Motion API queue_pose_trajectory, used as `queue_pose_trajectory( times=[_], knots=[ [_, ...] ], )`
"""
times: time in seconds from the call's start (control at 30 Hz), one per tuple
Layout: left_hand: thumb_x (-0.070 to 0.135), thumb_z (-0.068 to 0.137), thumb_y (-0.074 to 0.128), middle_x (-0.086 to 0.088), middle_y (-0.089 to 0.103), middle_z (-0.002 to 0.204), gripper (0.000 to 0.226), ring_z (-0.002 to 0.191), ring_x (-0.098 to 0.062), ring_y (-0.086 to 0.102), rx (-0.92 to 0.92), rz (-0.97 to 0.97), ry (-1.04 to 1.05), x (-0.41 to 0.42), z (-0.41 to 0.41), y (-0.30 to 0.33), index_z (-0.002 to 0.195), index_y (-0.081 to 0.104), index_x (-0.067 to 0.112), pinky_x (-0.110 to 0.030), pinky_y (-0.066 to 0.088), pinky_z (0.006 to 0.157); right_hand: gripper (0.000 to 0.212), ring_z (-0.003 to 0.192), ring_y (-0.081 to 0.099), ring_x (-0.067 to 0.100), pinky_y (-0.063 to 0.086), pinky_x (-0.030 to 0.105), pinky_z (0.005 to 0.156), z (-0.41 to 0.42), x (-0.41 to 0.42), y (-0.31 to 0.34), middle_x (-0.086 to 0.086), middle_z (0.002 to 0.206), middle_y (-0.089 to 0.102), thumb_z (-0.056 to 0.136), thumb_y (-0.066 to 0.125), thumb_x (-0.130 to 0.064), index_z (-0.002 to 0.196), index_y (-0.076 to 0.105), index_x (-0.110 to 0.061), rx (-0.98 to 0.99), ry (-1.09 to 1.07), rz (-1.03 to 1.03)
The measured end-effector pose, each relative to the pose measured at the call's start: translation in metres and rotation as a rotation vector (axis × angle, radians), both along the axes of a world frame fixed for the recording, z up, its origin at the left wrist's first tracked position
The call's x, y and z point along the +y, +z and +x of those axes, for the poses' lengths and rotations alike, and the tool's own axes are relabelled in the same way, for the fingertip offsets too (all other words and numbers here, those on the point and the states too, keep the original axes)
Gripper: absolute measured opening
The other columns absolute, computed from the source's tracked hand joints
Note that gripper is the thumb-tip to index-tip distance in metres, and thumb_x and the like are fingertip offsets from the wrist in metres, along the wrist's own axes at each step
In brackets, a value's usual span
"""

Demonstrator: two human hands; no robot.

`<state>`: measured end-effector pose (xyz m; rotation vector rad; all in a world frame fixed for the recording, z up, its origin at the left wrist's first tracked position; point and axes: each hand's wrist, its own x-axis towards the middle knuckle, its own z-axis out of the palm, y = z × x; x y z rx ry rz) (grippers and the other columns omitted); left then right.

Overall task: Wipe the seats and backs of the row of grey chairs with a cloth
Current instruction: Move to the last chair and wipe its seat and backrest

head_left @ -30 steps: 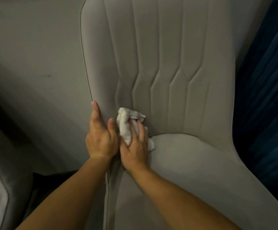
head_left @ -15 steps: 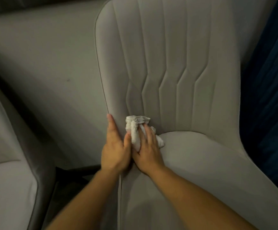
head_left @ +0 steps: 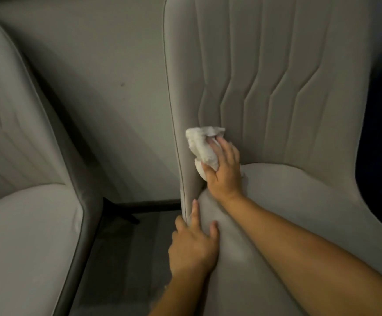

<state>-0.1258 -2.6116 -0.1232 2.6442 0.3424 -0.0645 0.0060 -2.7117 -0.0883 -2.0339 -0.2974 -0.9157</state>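
Low on the grey fabric chair's stitched back (head_left: 276, 87), right hand (head_left: 224, 172) clutches a crumpled white cloth (head_left: 202, 147), left hand (head_left: 193, 245) flat on its seat edge, neighbouring grey chair (head_left: 21, 224) seemingly unwiped

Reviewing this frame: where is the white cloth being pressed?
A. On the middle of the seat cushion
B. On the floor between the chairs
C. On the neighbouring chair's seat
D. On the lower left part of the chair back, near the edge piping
D: the right hand holds the crumpled white cloth against the lower left of the chair back, just above the seat.
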Motion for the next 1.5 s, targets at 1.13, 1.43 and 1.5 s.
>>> queue_pose_trajectory(
  times=[1.13, 1.43, 1.5],
  knots=[
    [0.076, 0.086, 0.023, -0.004, 0.037, 0.150, 0.092, 0.114, -0.023, 0.054, -0.171, 0.013, 0.104, -0.001, -0.005, -0.011, 0.154, -0.008, 0.023, -0.040, 0.047, 0.081, 0.064, 0.150, 0.025, 0.041, 0.029, 0.068, 0.106, 0.044, 0.029, 0.113, 0.005, 0.163, 0.035, 0.076, 0.061, -0.058, 0.137, 0.058, -0.039, -0.179, -0.108, -0.803],
    [0.079, 0.083, 0.023, -0.003, 0.042, 0.145, 0.091, 0.112, -0.023, 0.056, -0.137, 0.021, 0.090, 0.002, -0.002, -0.013, 0.154, 0.000, 0.027, -0.039, 0.045, 0.079, 0.075, 0.153, 0.005, 0.040, 0.041, 0.066, 0.101, -0.018, -0.011, -0.006, 0.000, 0.170, 0.010, 0.086, 0.064, -0.059, 0.154, 0.035, -0.046, 0.121, 0.292, -0.866],
    [0.080, 0.082, 0.023, -0.003, 0.044, 0.143, 0.091, 0.110, -0.024, 0.057, -0.136, 0.028, 0.097, 0.002, -0.002, -0.013, 0.154, 0.000, 0.029, -0.039, 0.045, 0.078, 0.073, 0.153, 0.008, 0.039, 0.045, 0.065, 0.098, -0.014, -0.019, -0.002, -0.002, 0.170, 0.008, 0.088, 0.057, -0.065, 0.154, 0.031, -0.049, 0.125, 0.314, -0.908]
  ],
)
